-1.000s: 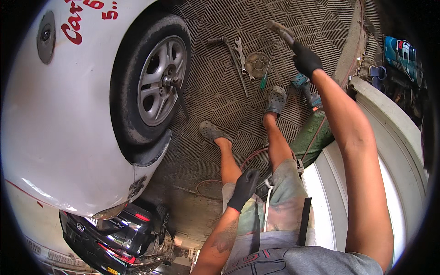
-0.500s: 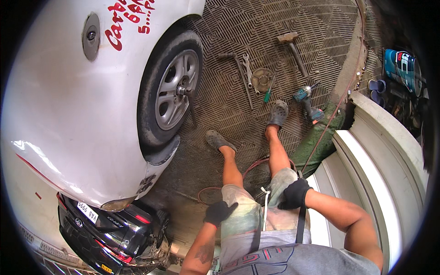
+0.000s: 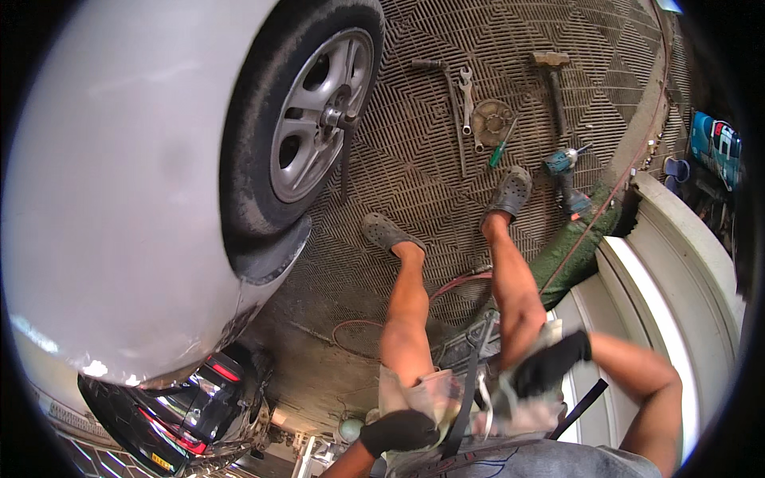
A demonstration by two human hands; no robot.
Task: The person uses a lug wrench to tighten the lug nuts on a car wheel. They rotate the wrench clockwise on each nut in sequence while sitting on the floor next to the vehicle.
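My left hand (image 3: 398, 432), in a black glove, is closed against the left leg of my pale patterned shorts (image 3: 438, 396). My right hand (image 3: 550, 368), also gloved in black, is at the right leg of the shorts. Motion smears its fingers, and the cloth beside it is bunched up. To the left stands a white car's wheel (image 3: 323, 119), with a socket on its hub (image 3: 333, 117) and a long bar hanging from it. Past my feet lie an L-shaped bar (image 3: 454, 111), a wrench (image 3: 467, 99), a round metal disc (image 3: 492, 123), a green-handled screwdriver (image 3: 499, 151), a hammer (image 3: 555, 88) and a cordless impact driver (image 3: 564, 175).
The white car body (image 3: 135, 175) fills the left side. A black car (image 3: 167, 414) stands at lower left. White moulded panels (image 3: 669, 271) curve along my right. A reddish hose (image 3: 458, 283) runs behind my legs. A blue container (image 3: 715, 147) stands at far right.
The view has shifted closer to the wheel. My shorts' hems have risen, baring my knees. My left hand has moved lower in the picture, and my right hand moves at the right leg.
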